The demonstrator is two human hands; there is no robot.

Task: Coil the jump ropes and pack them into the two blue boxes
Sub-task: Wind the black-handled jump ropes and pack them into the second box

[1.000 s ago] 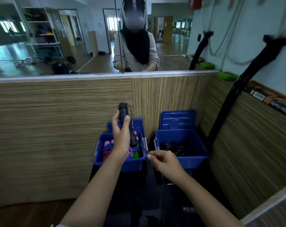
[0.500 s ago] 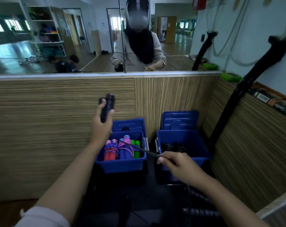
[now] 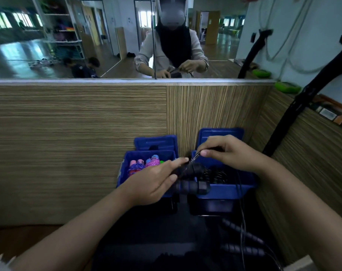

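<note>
Jump rope handles, black and ribbed, lie side by side in my left hand, whose fingers curl round them while the forefinger points along the top one toward three o'clock. They hang over the gap between the two boxes, just at the near rim of the right blue box. My right hand, at about one o'clock from the left, pinches the thin black cord between thumb and forefinger, close above the handles. I judge I am winding it round them, and few turns show so far; a length of cord still trails down at five o'clock toward the dark floor.

The left blue box, at nine o'clock from the handles, already holds several wound ropes with pink, purple and green handles, standing on end. The right box holds dark coils, though I cannot count them. Both lids stand open behind.

More black handles lie loose at five o'clock by my right forearm, so I reckon at least one more rope waits after this one.
</note>
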